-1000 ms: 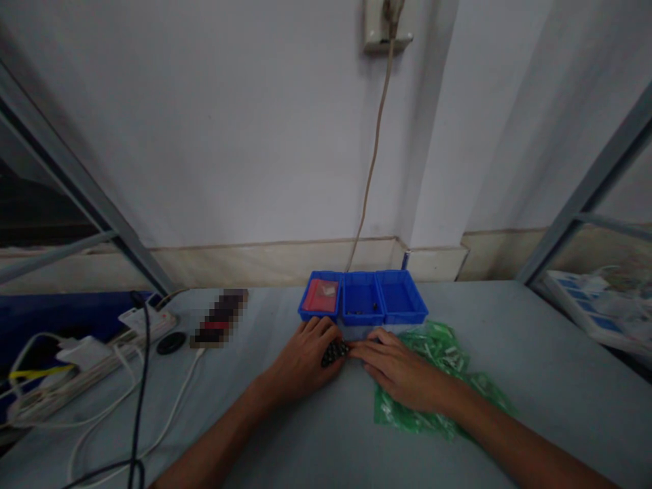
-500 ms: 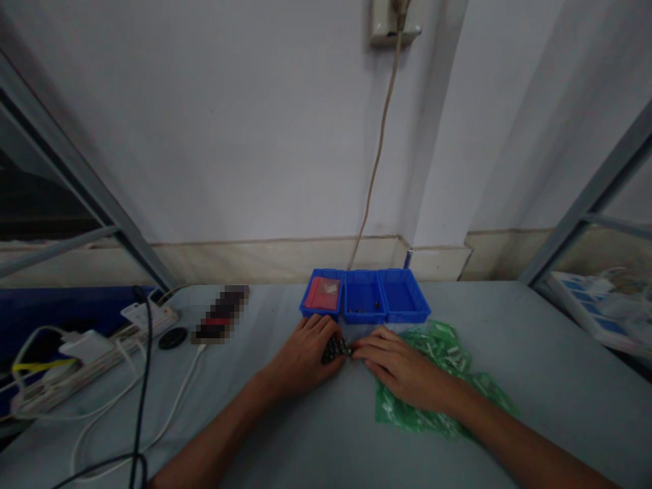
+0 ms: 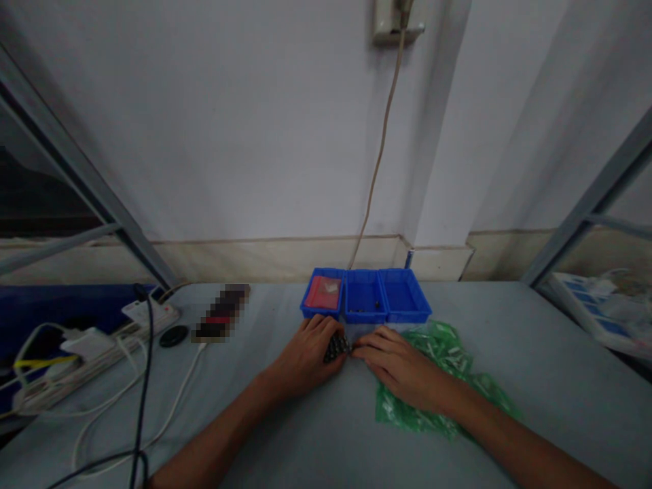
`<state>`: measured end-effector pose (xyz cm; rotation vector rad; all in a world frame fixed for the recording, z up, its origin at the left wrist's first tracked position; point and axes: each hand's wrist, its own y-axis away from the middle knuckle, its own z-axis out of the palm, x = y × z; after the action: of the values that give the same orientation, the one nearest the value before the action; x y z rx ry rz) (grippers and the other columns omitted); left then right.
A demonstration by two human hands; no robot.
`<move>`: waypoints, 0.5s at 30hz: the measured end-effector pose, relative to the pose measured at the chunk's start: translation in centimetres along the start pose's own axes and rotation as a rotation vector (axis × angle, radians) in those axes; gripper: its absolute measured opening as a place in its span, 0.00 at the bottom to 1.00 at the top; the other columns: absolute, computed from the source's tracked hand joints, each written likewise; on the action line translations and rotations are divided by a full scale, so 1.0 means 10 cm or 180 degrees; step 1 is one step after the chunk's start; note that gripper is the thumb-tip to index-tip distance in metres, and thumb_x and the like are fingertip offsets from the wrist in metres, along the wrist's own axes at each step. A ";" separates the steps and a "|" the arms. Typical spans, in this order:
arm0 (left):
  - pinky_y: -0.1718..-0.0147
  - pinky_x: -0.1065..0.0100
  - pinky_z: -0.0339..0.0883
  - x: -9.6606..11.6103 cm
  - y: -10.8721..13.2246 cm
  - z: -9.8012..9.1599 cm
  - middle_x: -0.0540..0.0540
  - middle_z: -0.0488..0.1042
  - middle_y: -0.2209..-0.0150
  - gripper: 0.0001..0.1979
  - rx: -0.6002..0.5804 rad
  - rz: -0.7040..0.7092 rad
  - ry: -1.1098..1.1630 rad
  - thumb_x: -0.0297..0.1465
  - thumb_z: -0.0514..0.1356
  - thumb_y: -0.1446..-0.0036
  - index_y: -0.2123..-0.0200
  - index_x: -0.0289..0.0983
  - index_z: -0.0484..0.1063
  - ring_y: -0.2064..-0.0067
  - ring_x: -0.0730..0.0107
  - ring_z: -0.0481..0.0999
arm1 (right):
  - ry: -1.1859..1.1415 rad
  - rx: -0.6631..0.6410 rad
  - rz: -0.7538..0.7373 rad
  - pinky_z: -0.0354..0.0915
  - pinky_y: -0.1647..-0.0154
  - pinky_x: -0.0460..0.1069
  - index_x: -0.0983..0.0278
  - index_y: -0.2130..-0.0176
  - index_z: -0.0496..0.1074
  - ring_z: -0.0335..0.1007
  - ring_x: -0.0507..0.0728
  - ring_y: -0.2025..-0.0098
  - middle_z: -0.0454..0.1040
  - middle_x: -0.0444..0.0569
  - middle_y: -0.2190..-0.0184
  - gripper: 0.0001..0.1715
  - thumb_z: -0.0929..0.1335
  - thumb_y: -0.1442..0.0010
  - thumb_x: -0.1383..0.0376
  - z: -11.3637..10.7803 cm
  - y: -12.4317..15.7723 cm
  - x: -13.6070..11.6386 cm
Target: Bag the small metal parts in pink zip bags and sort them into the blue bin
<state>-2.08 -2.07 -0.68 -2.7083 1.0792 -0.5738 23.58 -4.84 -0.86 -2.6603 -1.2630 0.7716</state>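
Observation:
My left hand (image 3: 308,356) is closed around a small dark block with rows of shiny round studs (image 3: 336,347), resting low over the table. Part of the block is hidden under the fingers. My right hand (image 3: 394,363) reaches in from the right, its fingertips pressed together at the block's right edge. Whatever those fingertips pinch is too small to make out. Just behind the hands stand three joined blue trays: the left tray (image 3: 304,311) holds a red packet (image 3: 324,293), the middle tray (image 3: 363,288) a few tiny dark pieces, and the right tray (image 3: 405,292) shows a bare bottom.
Crumpled green plastic wrap (image 3: 443,353) lies under and beside my right forearm. On the left are a blurred-out phone (image 3: 221,316), a black round disc (image 3: 174,336), a power strip (image 3: 66,377) and loose cables (image 3: 173,421). A wall (image 3: 255,136) rises behind the table.
The view has shifted very slightly. Both hands and the dark block stay almost in the same place.

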 end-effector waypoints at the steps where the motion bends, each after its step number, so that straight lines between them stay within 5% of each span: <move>1: 0.49 0.53 0.68 0.01 0.00 0.00 0.45 0.77 0.52 0.13 -0.0010 -0.0015 0.0006 0.30 0.66 0.36 0.51 0.42 0.68 0.48 0.51 0.74 | 0.0010 0.0005 -0.0002 0.69 0.37 0.61 0.57 0.37 0.77 0.69 0.63 0.42 0.78 0.54 0.43 0.23 0.64 0.25 0.72 0.00 0.00 0.00; 15: 0.45 0.48 0.67 0.03 -0.01 0.14 0.44 0.78 0.49 0.17 0.0143 -0.0209 -0.0012 0.32 0.68 0.35 0.45 0.42 0.71 0.45 0.48 0.73 | 0.0113 -0.0026 -0.0001 0.68 0.37 0.60 0.61 0.42 0.79 0.69 0.63 0.43 0.78 0.54 0.42 0.19 0.64 0.25 0.71 -0.02 -0.01 -0.01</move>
<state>-1.24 -2.20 -1.83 -2.7136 0.9677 -0.5955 23.56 -4.84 -0.66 -2.6678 -1.2608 0.7175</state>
